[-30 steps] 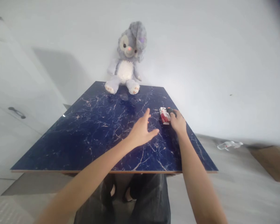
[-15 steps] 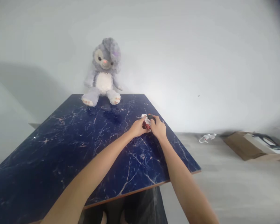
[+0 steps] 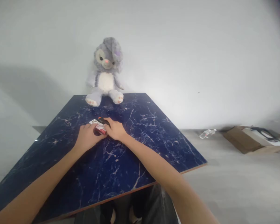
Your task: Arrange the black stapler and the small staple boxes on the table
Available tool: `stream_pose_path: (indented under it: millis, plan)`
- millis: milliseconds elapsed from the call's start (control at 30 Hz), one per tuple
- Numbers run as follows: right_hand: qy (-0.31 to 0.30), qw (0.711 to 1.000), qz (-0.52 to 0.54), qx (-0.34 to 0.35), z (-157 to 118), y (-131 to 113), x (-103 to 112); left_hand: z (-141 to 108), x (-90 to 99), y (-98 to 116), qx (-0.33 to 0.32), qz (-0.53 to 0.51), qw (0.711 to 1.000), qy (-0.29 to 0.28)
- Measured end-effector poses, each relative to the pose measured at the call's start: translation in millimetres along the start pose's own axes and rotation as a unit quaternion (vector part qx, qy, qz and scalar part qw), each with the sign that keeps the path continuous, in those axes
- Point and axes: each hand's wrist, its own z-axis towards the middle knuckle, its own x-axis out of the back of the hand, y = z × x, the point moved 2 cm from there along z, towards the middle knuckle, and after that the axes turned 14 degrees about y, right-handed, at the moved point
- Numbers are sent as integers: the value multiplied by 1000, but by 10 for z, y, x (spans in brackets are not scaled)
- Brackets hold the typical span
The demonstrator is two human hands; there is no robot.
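A small red-and-white packet (image 3: 100, 128) is between my hands over the blue marbled tabletop (image 3: 121, 155). My left hand (image 3: 87, 137) grips it from the left, with fingers and thumb closed round its side. My right hand (image 3: 116, 129) is closed on a slim black object with an orange end (image 3: 104, 120), too small to name surely. That object lies along the packet's upper right side, and the right fingertips are close against the packet. Fingers cover part of both things, so I cannot tell whether the packet touches the table.
A grey plush rabbit (image 3: 106, 77) sits at the table's far edge against the white wall (image 3: 177, 56). On the floor to the right lie an opened cardboard box (image 3: 245, 143) with black and white things on it and a clear plastic bottle (image 3: 207, 133).
Both hands have moved left across the table, carrying the packet and the black object from near the right edge to left of the middle. The camera view has shifted slightly.
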Motion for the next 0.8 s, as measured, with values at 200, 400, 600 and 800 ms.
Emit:
stream_pose_path:
  millis: [200,400,600,800]
  plan:
    - [-14,996,75,48,170,-53,-260,112,217,-357,-2,56,998,-6]
    - [86,993,54,57,56,-39,-193,191,171,-529,13,-16,999,38]
    - [84,989,-71,101,-193,-235,-106,189,207,-510,-4,-4,998,69]
    - [4,988,-130,83,-268,-249,-177,189,303,-516,107,-34,994,5]
